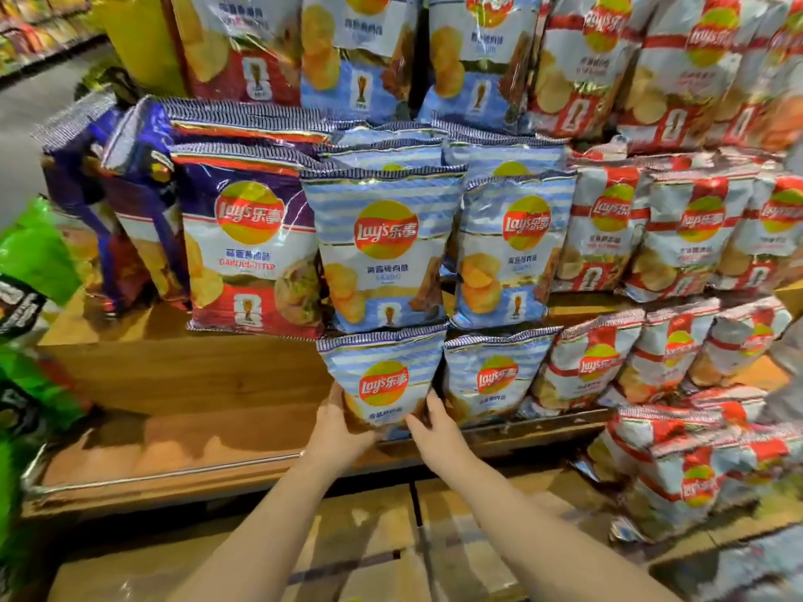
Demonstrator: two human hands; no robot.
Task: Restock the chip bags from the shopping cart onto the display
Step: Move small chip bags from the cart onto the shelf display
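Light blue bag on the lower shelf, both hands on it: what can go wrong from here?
1. The light blue bag stands at the wooden shelf's front edge; let go early and it may tip forward.
2. Left hand and right hand hold only its bottom corners, so the grip may crush chips.
3. Pushing upward could dislodge the upper blue bag.

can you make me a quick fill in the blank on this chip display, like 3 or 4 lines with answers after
1. Both hands, left hand and right hand, hold one ____ striped chip bag.
2. That bag sits on the wooden shelf, directly left of another bag of the ____ colour.
3. The bags on the right side of the display are white and ____.
4. The purple bag stands one tier ____ the held bag.

Missing words: blue; same; red; above
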